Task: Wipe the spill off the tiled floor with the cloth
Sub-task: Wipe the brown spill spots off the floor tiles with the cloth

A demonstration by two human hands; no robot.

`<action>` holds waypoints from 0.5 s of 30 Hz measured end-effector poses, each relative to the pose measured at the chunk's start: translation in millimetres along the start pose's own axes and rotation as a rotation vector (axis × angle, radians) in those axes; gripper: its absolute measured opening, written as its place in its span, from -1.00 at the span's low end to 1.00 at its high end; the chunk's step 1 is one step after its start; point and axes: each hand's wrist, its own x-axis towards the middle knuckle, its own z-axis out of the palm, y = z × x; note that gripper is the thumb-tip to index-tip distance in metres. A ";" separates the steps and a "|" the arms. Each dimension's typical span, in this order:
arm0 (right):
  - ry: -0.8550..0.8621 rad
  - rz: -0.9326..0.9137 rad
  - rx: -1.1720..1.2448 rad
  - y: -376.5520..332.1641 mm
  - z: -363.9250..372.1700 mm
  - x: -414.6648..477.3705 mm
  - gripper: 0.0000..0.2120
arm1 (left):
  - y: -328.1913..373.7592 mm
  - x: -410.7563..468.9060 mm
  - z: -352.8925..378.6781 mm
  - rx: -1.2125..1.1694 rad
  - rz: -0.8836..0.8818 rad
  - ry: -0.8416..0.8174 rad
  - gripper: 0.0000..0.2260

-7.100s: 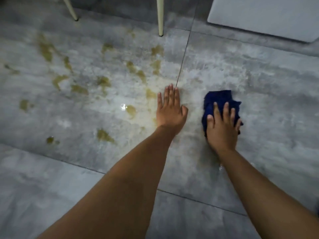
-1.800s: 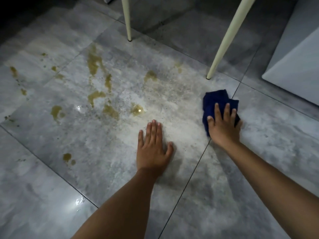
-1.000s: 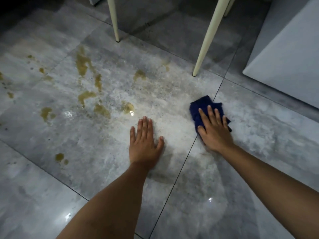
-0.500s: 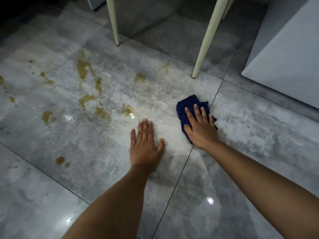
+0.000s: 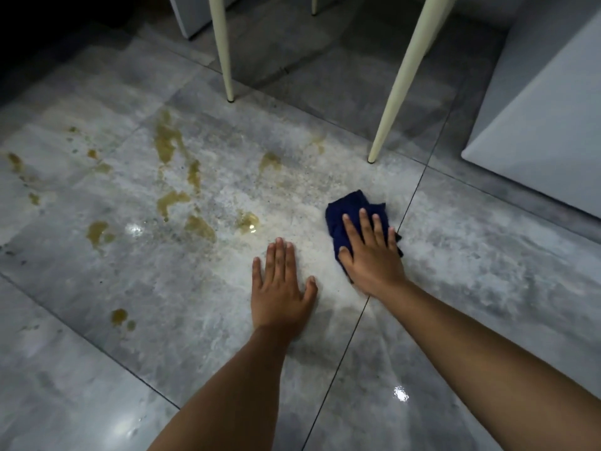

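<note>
While left hand (image 5: 281, 288) rests flat on floor (image 5: 487, 255), right hand (image 5: 370, 252) fingers (image 5: 366, 222) spread, pressing crumpled dark-blue cloth (image 5: 349, 206).

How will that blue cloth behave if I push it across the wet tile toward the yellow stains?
The blue cloth lies bunched and creased under the right hand, so it is probably floppy and may fold or roll up when pushed. The tiled floor looks glossy and wet, so the cloth should slide easily. It will likely soak up the yellow spill and grow heavier.
</note>
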 end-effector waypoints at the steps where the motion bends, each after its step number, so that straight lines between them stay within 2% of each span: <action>1: -0.024 -0.007 -0.008 9.1 -6.0 9.1 -0.41 | 0.1 0.9 0.3 -0.004 -0.001 0.003 -0.33; 3: -0.050 0.065 -0.013 30.6 -12.3 14.7 -0.42 | -2.8 -0.7 2.9 0.000 0.009 0.021 -0.32; 6: 0.008 0.324 0.096 47.5 2.5 -12.2 -0.42 | -6.8 -6.6 4.3 0.007 0.025 0.036 -0.33; 9: 0.101 0.487 0.193 19.3 17.5 -34.5 -0.40 | -1.6 1.6 1.2 0.033 0.050 0.056 -0.33; 12: 0.092 0.441 0.176 -27.0 27.5 -31.2 -0.40 | -4.8 -0.9 5.6 0.029 0.013 0.046 -0.33; 15: 0.027 0.315 0.099 -24.3 24.0 -19.3 -0.40 | 0.3 -14.0 13.5 -0.001 0.017 0.003 -0.33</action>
